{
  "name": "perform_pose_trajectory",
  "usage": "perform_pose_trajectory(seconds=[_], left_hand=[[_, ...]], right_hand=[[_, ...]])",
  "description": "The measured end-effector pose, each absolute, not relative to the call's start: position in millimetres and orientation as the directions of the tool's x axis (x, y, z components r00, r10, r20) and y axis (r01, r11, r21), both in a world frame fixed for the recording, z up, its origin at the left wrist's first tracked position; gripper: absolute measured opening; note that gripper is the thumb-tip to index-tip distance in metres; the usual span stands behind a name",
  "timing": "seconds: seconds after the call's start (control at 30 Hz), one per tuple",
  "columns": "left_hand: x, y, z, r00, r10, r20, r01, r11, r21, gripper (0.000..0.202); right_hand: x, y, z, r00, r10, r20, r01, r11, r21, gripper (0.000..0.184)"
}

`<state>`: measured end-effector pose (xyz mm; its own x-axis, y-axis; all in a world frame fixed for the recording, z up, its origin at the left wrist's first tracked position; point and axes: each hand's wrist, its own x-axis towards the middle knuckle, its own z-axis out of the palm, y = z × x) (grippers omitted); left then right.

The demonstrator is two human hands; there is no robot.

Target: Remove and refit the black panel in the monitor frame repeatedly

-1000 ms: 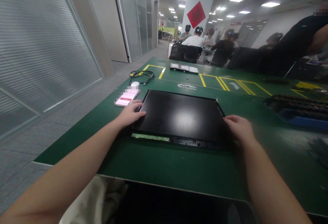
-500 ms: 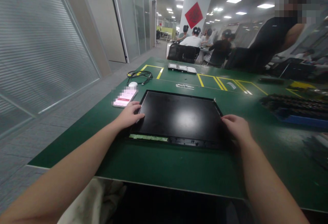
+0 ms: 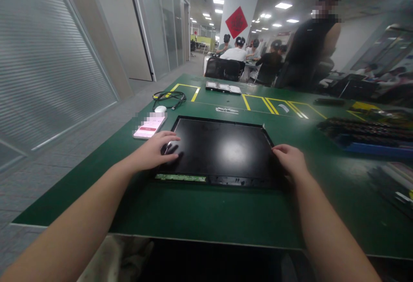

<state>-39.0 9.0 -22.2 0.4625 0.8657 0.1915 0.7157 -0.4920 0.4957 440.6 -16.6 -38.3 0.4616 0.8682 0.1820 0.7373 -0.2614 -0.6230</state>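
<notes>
A black flat screen panel (image 3: 222, 148) lies face up on the green table (image 3: 206, 213), with a green circuit strip (image 3: 180, 178) along its near edge. My left hand (image 3: 155, 150) rests on the panel's near left corner, fingers spread flat on the glass. My right hand (image 3: 288, 159) grips the panel's right edge, fingers curled over it.
A phone with a pink screen (image 3: 149, 127), a white mouse (image 3: 160, 109) and a coiled black cable (image 3: 169, 97) lie left of the panel. A dark tray on a blue base (image 3: 364, 133) sits at right. A person in black (image 3: 309, 54) stands beyond the table; others sit farther back.
My left hand has slid from the panel's left edge onto its surface, fingers spreading. The view has shifted left, and the standing person has moved left along the far side.
</notes>
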Motion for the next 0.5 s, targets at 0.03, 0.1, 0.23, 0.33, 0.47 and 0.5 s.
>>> perform_pose_trajectory(seconds=[0.03,0.1,0.23,0.33,0.47,0.5], left_hand=[[-40.0,8.6,-21.2,0.486,0.858,0.167,0.712,-0.5,0.494,0.058],[-41.1,7.5,-19.7,0.517,0.848,0.115,0.714,-0.501,0.489,0.058],[-40.8,3.8,-16.4,0.552,0.83,0.075,0.704,-0.513,0.491,0.056],[-40.0,1.8,-13.7,0.561,0.823,0.083,0.687,-0.52,0.508,0.054],[-39.7,0.5,-11.0,0.568,0.819,0.079,0.684,-0.523,0.508,0.056],[-39.5,0.0,-10.4,0.571,0.817,0.077,0.683,-0.525,0.508,0.057]], right_hand=[[440.1,-16.7,-37.7,0.466,0.867,0.179,0.739,-0.269,-0.617,0.019],[439.4,-16.9,-36.7,0.47,0.866,0.17,0.743,-0.284,-0.607,0.019],[439.6,-16.9,-36.6,0.461,0.874,0.155,0.75,-0.291,-0.594,0.021],[440.3,-16.5,-38.2,0.467,0.873,0.137,0.744,-0.304,-0.595,0.023],[440.7,-15.9,-40.1,0.446,0.877,0.18,0.764,-0.269,-0.587,0.02],[440.7,-15.8,-40.3,0.444,0.876,0.188,0.767,-0.263,-0.585,0.02]])
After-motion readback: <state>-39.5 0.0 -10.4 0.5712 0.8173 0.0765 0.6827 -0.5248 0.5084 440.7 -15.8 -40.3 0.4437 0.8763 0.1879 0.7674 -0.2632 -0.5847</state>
